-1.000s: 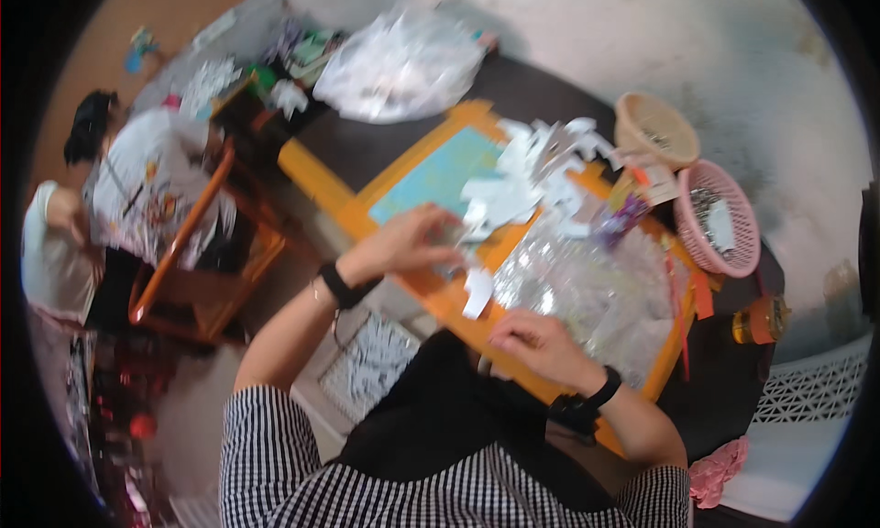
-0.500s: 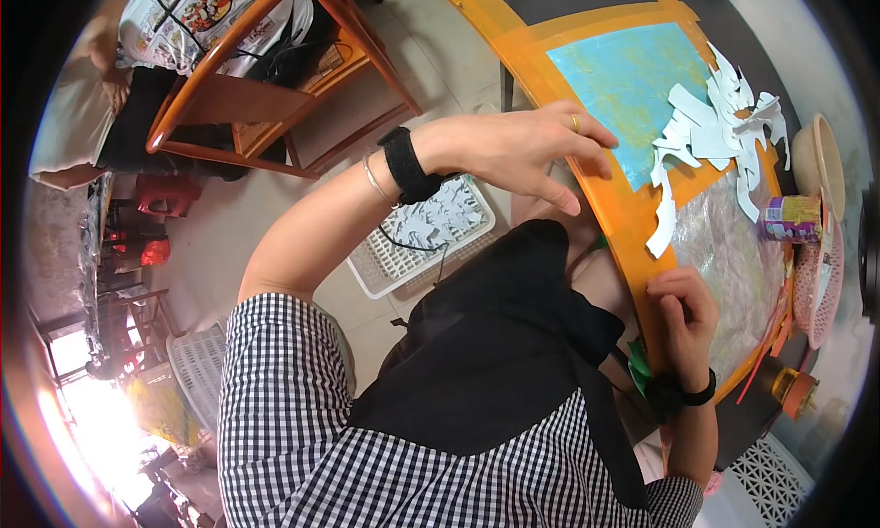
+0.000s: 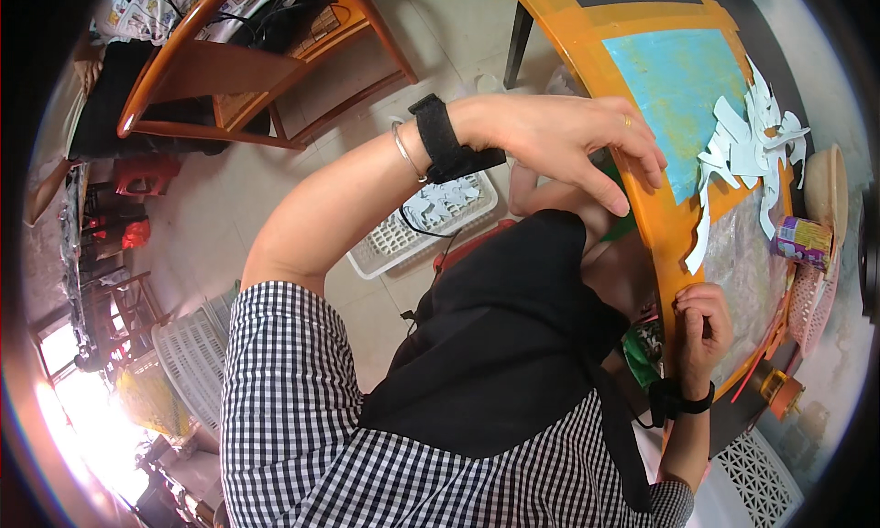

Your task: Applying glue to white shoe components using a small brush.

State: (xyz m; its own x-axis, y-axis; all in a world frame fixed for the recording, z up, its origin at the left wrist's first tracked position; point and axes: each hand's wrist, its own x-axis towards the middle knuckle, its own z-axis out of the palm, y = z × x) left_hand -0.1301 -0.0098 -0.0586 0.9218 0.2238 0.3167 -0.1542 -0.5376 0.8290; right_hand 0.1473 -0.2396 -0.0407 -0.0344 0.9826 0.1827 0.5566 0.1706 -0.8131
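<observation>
My left hand point(image 3: 587, 148) reaches over the edge of an orange-topped table point(image 3: 632, 175), palm down, fingers bent and apart, with nothing in it. Its fingertips lie beside a blue-green mat point(image 3: 678, 88). My right hand point(image 3: 703, 326) rests near the same edge with its fingers curled in; the palm is hidden, so I cannot tell whether it holds anything. Beyond both hands lies a loose pile of thin white cut pieces point(image 3: 756, 143). One long white strip point(image 3: 700, 239) trails from it toward my right hand, across a clear plastic sheet point(image 3: 733, 244).
A purple and yellow can point(image 3: 802, 241), a beige bowl point(image 3: 825, 193) and a pink perforated basket point(image 3: 808, 308) stand by the wall. On the floor, a white basket point(image 3: 376, 258) holds more white pieces. A wooden chair point(image 3: 220, 79) and a seated person are at the upper left.
The whole view has shifted, so the table and pile appear farther right. My left hand stays over the table edge, and my right hand remains curled near it. The pile looks the same.
</observation>
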